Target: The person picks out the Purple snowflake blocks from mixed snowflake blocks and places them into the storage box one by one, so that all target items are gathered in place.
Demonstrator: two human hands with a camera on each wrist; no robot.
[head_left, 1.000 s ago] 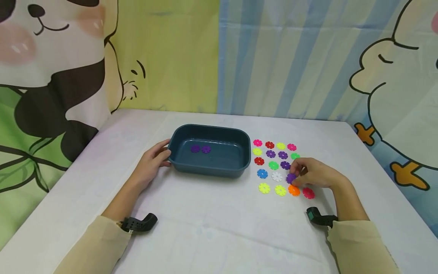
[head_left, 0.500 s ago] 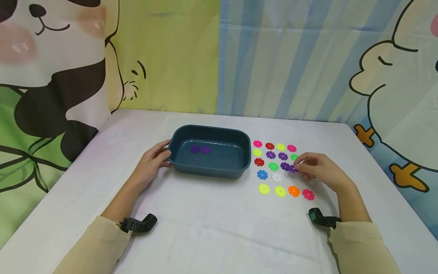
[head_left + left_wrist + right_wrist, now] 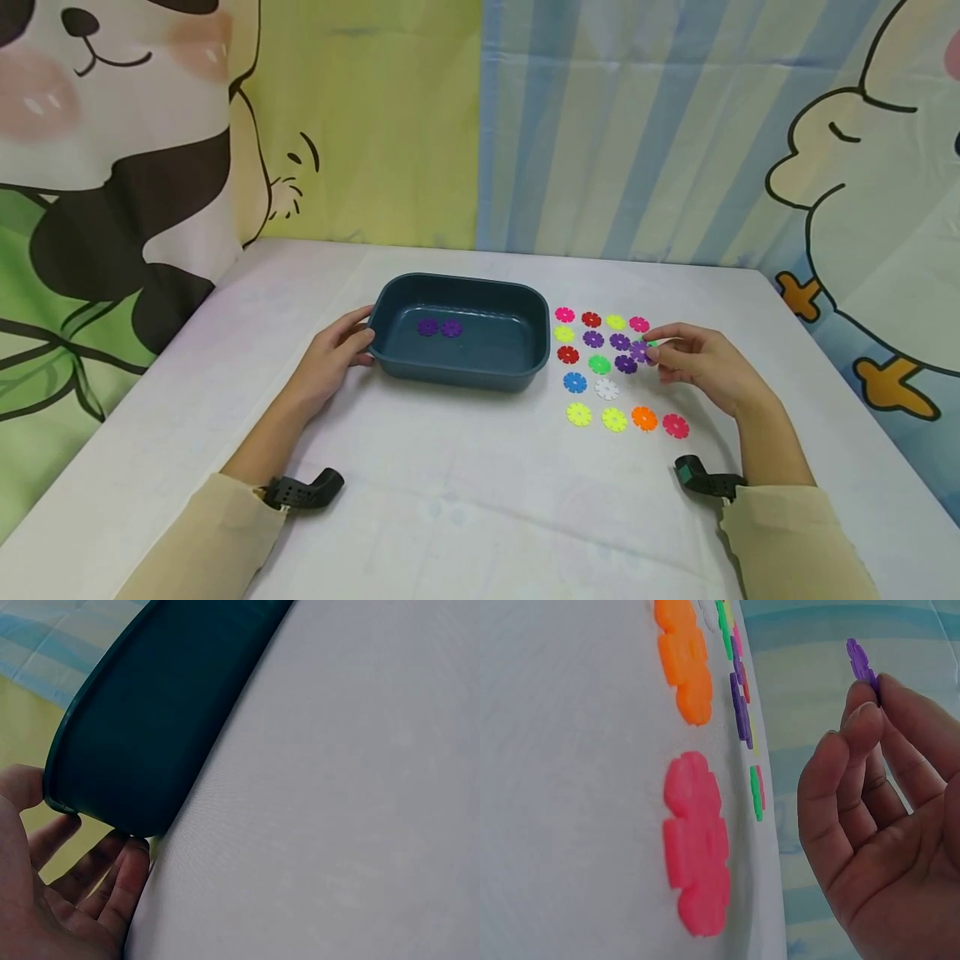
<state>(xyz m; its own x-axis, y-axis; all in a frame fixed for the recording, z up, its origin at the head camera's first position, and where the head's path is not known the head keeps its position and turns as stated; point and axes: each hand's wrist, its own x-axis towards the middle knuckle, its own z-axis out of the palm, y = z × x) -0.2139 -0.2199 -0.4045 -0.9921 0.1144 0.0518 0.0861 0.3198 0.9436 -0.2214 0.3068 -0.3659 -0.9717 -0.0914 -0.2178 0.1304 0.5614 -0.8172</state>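
A purple snowflake building disc (image 3: 639, 351) is pinched between the fingertips and thumb of my right hand (image 3: 705, 362). In the right wrist view this disc (image 3: 860, 661) stands tilted, raised above the table. My left hand (image 3: 335, 348) touches the left end of a dark teal basin (image 3: 457, 374), with fingertips against its outer wall and the thumb at the rim. Two purple discs (image 3: 439, 328) lie inside the basin. Three more purple discs (image 3: 626, 364) lie on the table close to my right hand; a green disc there is mostly hidden behind it.
Several loose discs lie in rows right of the basin: a blue one (image 3: 575, 382), a white one (image 3: 607, 388), an orange one (image 3: 644, 418), a pink-red one (image 3: 676, 426), and others. A white cloth (image 3: 480, 483) covers the table, with printed curtains (image 3: 375, 125) behind it.
My right hand has lifted the purple disc from the spot above the orange disc and carried it away from me. The left hand and basin have stayed put.
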